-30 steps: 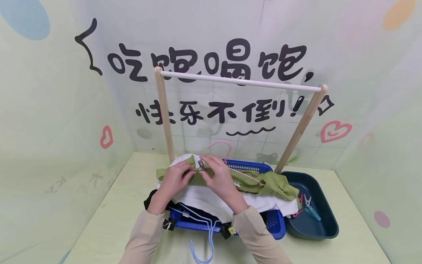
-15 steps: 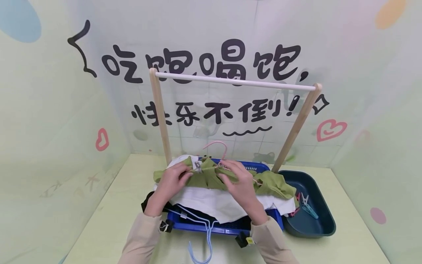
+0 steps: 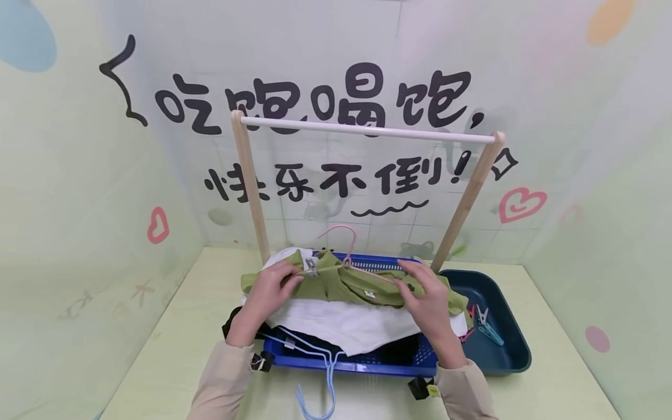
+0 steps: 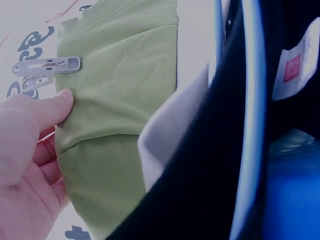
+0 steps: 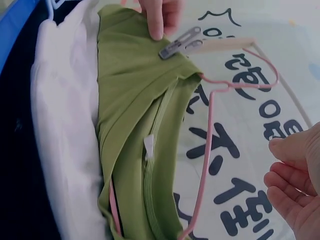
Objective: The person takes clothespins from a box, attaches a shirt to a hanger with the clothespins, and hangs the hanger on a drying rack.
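A green top (image 3: 328, 287) lies across the clothes pile, with a pink hanger (image 3: 352, 240) inside it and the hook standing up at the neckline. My left hand (image 3: 270, 290) pinches the top's left shoulder edge; in the left wrist view the thumb (image 4: 64, 102) lies on the fabric. Just beside it, a grey clothespin (image 5: 181, 44) is clipped over the shoulder edge. My right hand (image 3: 431, 300) is by the hanger's right arm. In the right wrist view its loosely bent fingers (image 5: 287, 187) are apart from hanger and cloth and hold nothing.
Under the top lie a white garment (image 3: 341, 321) and black clothing in a blue basket (image 3: 367, 368). Light blue hangers (image 3: 329, 379) stick out in front. A wooden rack with a white bar (image 3: 367, 129) stands behind. At right, a dark bin (image 3: 517, 326) holds clothespins (image 3: 489, 331).
My right hand has let go of the grey clothespin and moved right along the hanger, past the neckline. My left hand stays at the left shoulder. The view has shifted slightly.
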{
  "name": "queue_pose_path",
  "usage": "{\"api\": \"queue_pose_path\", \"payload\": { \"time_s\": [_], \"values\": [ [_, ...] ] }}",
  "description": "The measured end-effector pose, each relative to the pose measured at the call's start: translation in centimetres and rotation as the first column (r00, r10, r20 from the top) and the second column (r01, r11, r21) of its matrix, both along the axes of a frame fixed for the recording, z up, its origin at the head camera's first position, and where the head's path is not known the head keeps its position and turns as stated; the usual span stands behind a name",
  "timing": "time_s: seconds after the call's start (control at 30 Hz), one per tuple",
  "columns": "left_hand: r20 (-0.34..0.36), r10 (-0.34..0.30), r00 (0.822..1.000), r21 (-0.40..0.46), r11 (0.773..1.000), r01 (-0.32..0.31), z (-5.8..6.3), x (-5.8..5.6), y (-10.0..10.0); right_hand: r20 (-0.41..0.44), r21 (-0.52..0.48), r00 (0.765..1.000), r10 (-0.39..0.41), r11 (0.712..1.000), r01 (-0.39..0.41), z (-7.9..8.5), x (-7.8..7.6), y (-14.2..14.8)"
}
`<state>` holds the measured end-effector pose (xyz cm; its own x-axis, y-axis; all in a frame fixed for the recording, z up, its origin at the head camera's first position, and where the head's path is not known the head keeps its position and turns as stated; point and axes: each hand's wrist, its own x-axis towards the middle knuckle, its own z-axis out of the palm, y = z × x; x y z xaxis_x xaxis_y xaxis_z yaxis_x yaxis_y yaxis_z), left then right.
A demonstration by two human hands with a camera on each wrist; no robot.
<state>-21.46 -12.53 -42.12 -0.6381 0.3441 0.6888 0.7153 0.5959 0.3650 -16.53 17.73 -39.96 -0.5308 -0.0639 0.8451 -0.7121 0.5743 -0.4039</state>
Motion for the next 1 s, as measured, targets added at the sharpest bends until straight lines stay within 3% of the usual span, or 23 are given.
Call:
{"api": "queue_pose_path", "payload": {
  "time_s": [0.3, 0.7, 1.0],
  "values": [
    [0.018, 0.006, 1.0, -0.002, 1.0, -0.006, 0.0, 0.1, -0.1, 0.071, 0.003, 0.994, -0.079, 0.997, 0.079, -1.0, 0.7, 2.2],
    [0.006, 0.014, 1.0, 0.003, 1.0, -0.014, -0.2, 0.1, -0.2, 0.059, 0.001, 0.983, -0.176, 0.984, 0.176, -2.0, 1.6, 4.9],
    [0.005, 0.004, 1.0, 0.007, 1.0, -0.004, -0.1, 0.1, -0.1, 0.057, 0.002, 0.944, -0.325, 0.946, 0.325, -3.3, 2.3, 8.6]
  ]
}}
